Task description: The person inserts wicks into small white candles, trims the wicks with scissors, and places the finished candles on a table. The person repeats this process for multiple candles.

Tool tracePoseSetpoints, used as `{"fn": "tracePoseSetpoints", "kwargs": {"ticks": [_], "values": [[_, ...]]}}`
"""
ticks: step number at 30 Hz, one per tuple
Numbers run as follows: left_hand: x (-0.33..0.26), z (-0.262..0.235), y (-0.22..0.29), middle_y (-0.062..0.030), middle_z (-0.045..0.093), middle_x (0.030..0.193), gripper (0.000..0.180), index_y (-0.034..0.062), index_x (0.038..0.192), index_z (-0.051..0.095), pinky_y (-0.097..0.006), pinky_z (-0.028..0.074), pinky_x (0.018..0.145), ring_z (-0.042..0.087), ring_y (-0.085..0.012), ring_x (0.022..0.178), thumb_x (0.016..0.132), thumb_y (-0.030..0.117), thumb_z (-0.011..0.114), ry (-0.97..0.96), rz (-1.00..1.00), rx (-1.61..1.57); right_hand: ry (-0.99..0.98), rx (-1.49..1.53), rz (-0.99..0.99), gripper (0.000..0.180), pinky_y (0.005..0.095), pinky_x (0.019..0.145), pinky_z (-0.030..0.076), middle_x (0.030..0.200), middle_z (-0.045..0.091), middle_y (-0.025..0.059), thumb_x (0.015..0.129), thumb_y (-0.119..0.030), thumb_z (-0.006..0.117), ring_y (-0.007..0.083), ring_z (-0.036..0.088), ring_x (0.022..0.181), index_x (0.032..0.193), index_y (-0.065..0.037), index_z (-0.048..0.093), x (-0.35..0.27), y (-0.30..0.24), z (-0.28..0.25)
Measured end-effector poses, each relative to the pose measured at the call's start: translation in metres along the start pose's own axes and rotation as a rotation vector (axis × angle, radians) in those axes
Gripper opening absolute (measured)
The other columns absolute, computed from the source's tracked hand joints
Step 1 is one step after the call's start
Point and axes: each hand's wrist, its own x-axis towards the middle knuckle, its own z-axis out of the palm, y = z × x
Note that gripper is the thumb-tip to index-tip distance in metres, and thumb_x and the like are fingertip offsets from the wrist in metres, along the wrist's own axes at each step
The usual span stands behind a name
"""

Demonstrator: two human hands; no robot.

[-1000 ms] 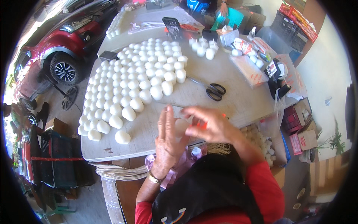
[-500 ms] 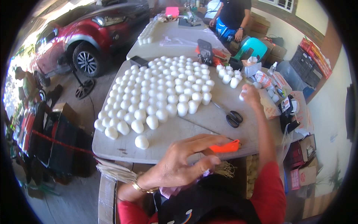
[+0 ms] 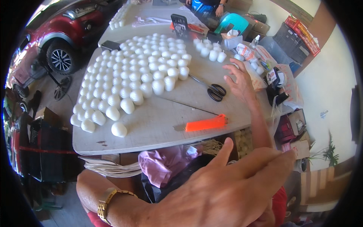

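Observation:
My left hand (image 3: 223, 189) is raised close to the camera, fingers together, holding nothing; a gold bracelet (image 3: 107, 202) circles its wrist. My right hand (image 3: 239, 79) reaches out flat over the grey table (image 3: 151, 128), fingers spread, just right of the black scissors (image 3: 213, 90) and short of a small group of white candles (image 3: 211, 53). An orange utility knife (image 3: 204, 123) lies near the table's front edge. Many white candles (image 3: 132, 79) stand in rows across the left half of the table.
Tissue box, bottles and packets (image 3: 249, 51) crowd the table's right end. A second table (image 3: 151, 19) with a person stands behind. A red car (image 3: 56, 41) is parked at the left. Pink cloth (image 3: 162, 162) and string sit under the table edge.
My left hand lifted off the table toward the camera, uncovering the orange knife. My right hand stretched out past the scissors. The view shifted.

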Motion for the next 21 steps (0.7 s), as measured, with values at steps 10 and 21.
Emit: {"fn": "tracePoseSetpoints", "kwargs": {"ticks": [10, 21], "values": [[-0.014, 0.003, -0.008, -0.0150, 0.060, 0.101, 0.039, -0.0067, 0.112, 0.059, -0.034, 0.048, 0.075, 0.059, -0.0219, 0.078, 0.078, 0.013, 0.065, -0.090, -0.135, 0.059, 0.058, 0.135, -0.123, 0.018, 0.0341, 0.082, 0.052, 0.112, 0.063, 0.0132, 0.086, -0.002, 0.059, 0.0247, 0.065, 0.098, 0.102, -0.004, 0.066, -0.050, -0.072, -0.025], [-0.050, 0.019, -0.113, -0.0245, 0.032, 0.149, 0.099, -0.0073, 0.147, 0.022, -0.044, 0.009, 0.117, 0.025, -0.0307, 0.143, 0.078, 0.056, 0.057, 0.275, -0.461, -0.245, 0.429, 0.424, -0.236, 0.032, 0.0345, 0.065, 0.052, 0.093, 0.061, 0.0106, 0.071, 0.003, 0.069, 0.0271, 0.064, 0.080, 0.100, -0.006, 0.060, -0.108, -0.139, -0.003]]}}
